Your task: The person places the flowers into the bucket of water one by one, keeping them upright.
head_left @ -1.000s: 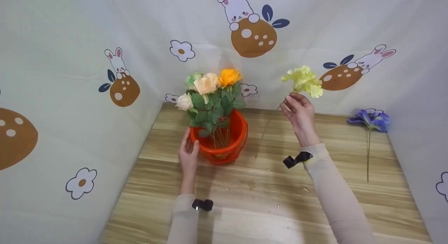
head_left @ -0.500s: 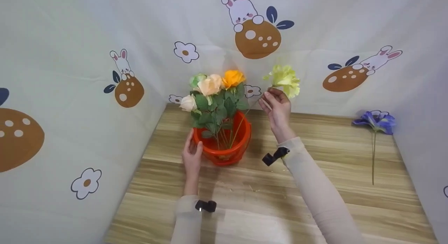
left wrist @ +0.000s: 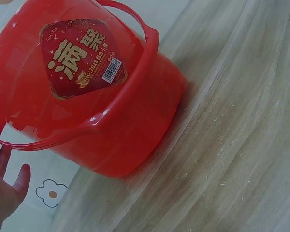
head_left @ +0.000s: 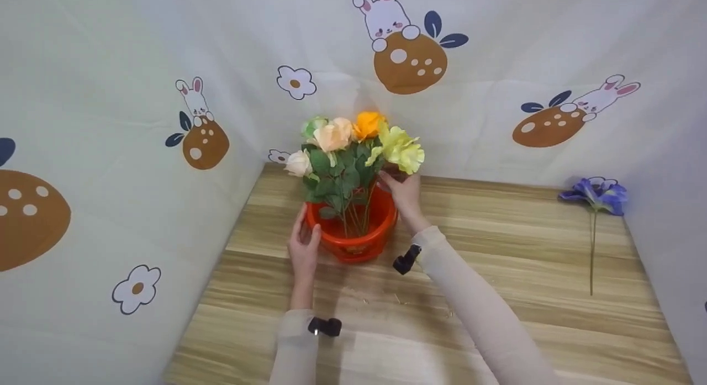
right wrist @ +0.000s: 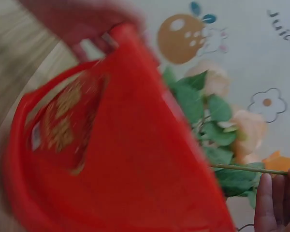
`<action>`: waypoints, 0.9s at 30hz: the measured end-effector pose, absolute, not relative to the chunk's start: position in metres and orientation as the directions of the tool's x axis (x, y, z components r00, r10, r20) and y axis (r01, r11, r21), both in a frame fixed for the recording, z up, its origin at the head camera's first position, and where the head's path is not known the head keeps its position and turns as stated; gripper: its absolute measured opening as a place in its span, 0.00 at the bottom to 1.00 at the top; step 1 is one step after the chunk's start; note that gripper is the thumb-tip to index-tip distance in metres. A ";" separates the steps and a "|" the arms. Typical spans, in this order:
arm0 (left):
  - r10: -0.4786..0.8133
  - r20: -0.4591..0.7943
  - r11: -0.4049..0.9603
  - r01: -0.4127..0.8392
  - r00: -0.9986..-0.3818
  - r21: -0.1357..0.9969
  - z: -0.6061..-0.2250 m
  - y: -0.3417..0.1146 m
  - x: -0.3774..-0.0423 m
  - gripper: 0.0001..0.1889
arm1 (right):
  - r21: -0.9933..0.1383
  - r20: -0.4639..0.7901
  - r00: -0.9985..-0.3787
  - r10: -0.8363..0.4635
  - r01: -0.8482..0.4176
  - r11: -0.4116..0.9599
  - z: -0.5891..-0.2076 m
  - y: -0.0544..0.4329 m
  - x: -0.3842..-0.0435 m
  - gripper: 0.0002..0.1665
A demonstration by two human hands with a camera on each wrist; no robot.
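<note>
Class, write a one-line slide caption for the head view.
Right hand lowers a yellow flower into the red bucket; left hand steadies it.

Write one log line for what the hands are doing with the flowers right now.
left hand rests on red bucket | right hand holds yellow flower stem at bucket | purple flower lies on table

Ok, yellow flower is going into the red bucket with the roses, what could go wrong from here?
The right hand holds the yellow flower right against the roses; pushing its stem down could snag their leaves or knock a rose askew. The red bucket looks light, and only the left hand steadies it, so it might tip or slide.
</note>
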State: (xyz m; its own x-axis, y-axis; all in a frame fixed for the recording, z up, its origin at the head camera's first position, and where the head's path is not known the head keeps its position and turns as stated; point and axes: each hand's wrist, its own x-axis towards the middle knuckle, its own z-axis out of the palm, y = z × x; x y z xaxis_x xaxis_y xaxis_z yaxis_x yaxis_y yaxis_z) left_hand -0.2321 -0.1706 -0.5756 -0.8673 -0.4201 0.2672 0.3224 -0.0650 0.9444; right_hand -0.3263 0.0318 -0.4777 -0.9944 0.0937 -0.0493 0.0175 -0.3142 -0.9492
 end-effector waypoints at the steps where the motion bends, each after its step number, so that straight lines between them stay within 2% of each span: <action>1: -0.420 0.266 -0.066 0.322 -0.868 0.944 -0.576 -0.170 -0.232 0.28 | -0.966 -0.026 -0.996 0.089 0.002 -0.259 -0.481 0.031 -0.327 0.25; 4: -0.419 0.262 -0.069 0.318 -0.869 0.945 -0.576 -0.169 -0.232 0.28 | -0.999 0.046 -0.996 0.077 -0.047 -0.013 -0.488 0.034 -0.330 0.23; 7: -0.416 0.260 -0.062 0.312 -0.871 0.948 -0.576 -0.168 -0.232 0.28 | -0.971 0.093 -0.994 0.051 -0.079 0.227 -0.491 0.043 -0.332 0.17; 9: -0.413 0.261 -0.055 0.310 -0.873 0.949 -0.576 -0.169 -0.232 0.28 | -0.963 0.088 -0.996 0.005 -0.084 0.258 -0.492 0.051 -0.334 0.15; 15: -0.411 0.266 -0.062 0.317 -0.872 0.946 -0.577 -0.171 -0.232 0.28 | -0.999 -0.009 -0.995 -0.098 0.004 0.044 -0.496 0.084 -0.335 0.17; 20: -0.415 0.254 -0.092 0.318 -0.874 0.944 -0.577 -0.173 -0.233 0.28 | -0.997 -0.057 -0.996 -0.066 0.060 -0.051 -0.506 0.117 -0.336 0.18; 27: -0.417 0.254 -0.085 0.316 -0.872 0.945 -0.577 -0.172 -0.233 0.28 | -0.990 -0.064 -0.997 0.038 0.058 -0.129 -0.515 0.174 -0.336 0.20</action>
